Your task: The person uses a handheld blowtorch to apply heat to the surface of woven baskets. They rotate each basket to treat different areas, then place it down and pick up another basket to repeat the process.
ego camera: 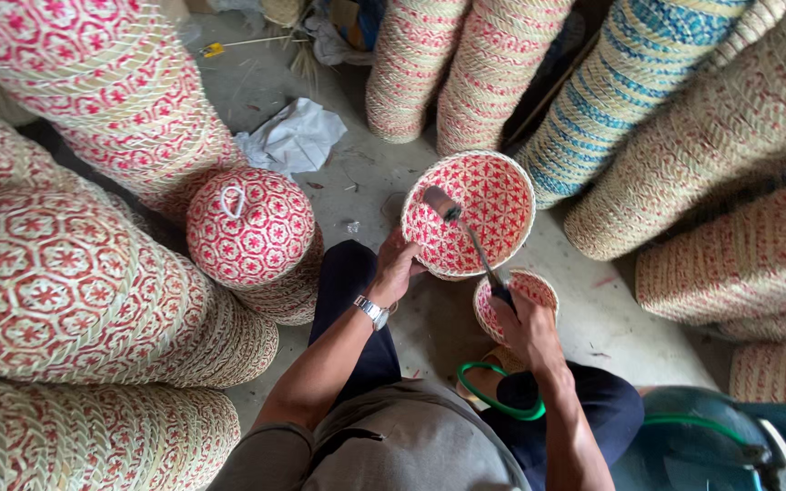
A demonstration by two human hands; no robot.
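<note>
My left hand (396,269) grips the near rim of a round woven basket (493,195), red and natural in a star pattern, tilted so its inside faces me. My right hand (522,323) holds the dark handle of a hammer (455,218); its metal head rests inside the basket near the left rim. A smaller red woven basket (539,289) sits just under my right hand. A watch is on my left wrist.
Tall stacks of red woven baskets (65,273) crowd the left; a lidded stack (252,227) stands beside my knee. More stacks in red, tan and blue (629,82) stand at the back and right. White crumpled paper (293,136) lies on the concrete floor. A green hose (502,400) loops by my leg.
</note>
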